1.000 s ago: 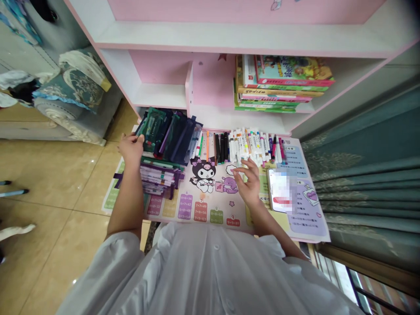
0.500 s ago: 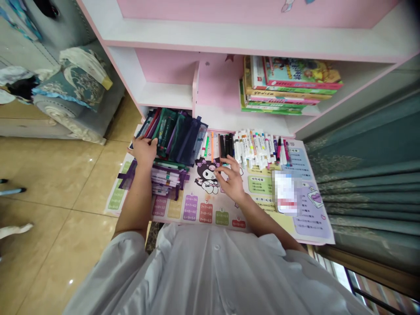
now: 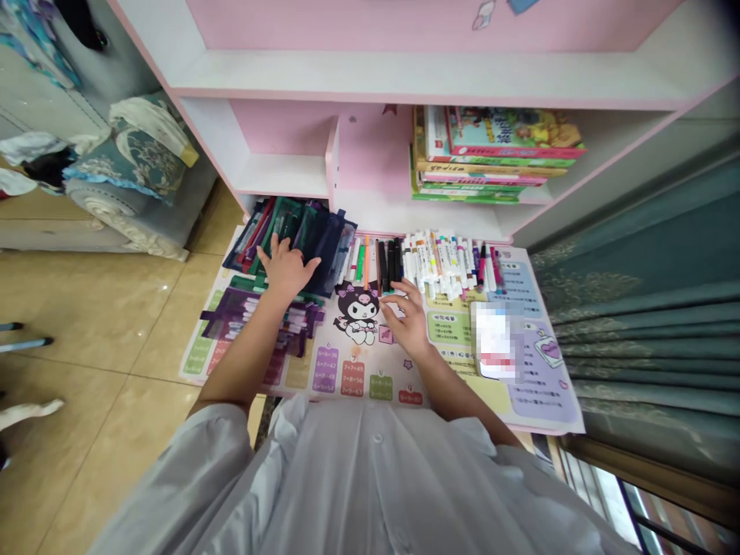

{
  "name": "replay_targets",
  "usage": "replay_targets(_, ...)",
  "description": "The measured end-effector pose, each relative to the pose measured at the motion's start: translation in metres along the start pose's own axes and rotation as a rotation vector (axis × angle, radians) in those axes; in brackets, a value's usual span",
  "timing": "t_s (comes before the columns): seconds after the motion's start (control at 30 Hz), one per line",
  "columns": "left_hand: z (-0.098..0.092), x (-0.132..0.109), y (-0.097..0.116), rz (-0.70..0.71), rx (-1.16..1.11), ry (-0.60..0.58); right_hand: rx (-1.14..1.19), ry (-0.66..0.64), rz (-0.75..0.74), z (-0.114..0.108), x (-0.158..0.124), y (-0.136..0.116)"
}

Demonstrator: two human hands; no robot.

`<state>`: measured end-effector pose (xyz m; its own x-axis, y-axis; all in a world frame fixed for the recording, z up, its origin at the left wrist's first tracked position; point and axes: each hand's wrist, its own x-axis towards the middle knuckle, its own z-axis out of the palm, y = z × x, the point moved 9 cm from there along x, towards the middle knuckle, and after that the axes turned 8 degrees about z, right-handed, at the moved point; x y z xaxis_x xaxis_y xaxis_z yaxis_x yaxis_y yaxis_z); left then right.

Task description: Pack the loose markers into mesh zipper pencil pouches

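Note:
My left hand (image 3: 287, 270) is spread over a row of dark green and navy mesh zip pouches (image 3: 327, 250), its fingers apart and resting on the green ones. Below it on the desk lies a purple mesh pouch (image 3: 223, 304) with white markers inside. My right hand (image 3: 410, 317) hovers or rests just below a few black pens (image 3: 387, 266), thumb and fingers curved but apart, with nothing visible between them. Right of the black pens lies a pile of white markers (image 3: 433, 262). An orange pen (image 3: 366, 258) and a green marker (image 3: 361, 262) lie left of them.
A phone (image 3: 497, 343), partly blurred, lies right of my right hand on the printed desk mat (image 3: 387, 385). Behind, the pink-and-white shelf (image 3: 277, 173) holds a stack of books (image 3: 491, 154). A curtain (image 3: 624, 308) hangs at the right, a sofa (image 3: 132, 177) stands left.
My left hand has moved right, from the left edge of the pouches onto the green ones, and its fingers have spread. My right hand stays by the black pens. The view has shifted slightly.

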<state>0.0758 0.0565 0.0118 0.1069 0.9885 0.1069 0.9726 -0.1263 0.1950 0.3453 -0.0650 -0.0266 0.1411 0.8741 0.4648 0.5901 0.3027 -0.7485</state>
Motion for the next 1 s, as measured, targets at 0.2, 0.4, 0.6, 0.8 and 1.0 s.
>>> replay_targets(0.2,0.011,0.004,0.006,-0.015,0.057,-0.039,0.054,0.037,0.029,-0.010,0.005,0.008)
replay_targets(0.4,0.012,0.003,0.011,-0.008,0.059,-0.044,0.069,0.033,0.034,-0.010,0.006,0.013)
replay_targets(0.6,-0.008,-0.004,0.027,-0.007,-0.043,0.026,0.067,0.076,0.036,-0.017,0.008,0.010)
replay_targets(0.8,-0.046,-0.041,0.072,0.187,-0.126,0.140,0.067,0.148,0.076,-0.046,0.014,0.001)
replay_targets(1.0,-0.040,-0.082,0.108,0.423,-0.162,0.098,-0.019,0.151,0.112,-0.089,0.008,0.013)
